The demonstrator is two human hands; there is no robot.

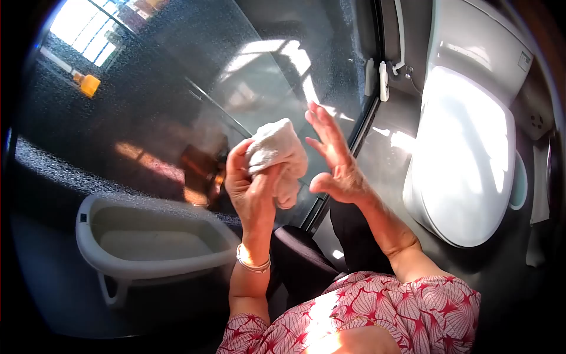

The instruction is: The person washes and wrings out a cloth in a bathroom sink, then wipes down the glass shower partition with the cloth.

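Observation:
A crumpled white cloth [276, 147] is bunched up in front of a glass panel, near the middle of the view. My left hand [252, 186] grips it, fingers wrapped round its left side and lower part, and a fold hangs down on the right. To the right of the cloth, my right hand [337, 159] is raised with its fingers spread and holds nothing. A small gap separates that hand from the cloth.
The wet glass panel [159, 112] has a dark frame along its right edge. A white tub on legs [147, 268] stands at the lower left. At the right is a closed white toilet [466, 159], with a white bottle [384, 81] beside the frame.

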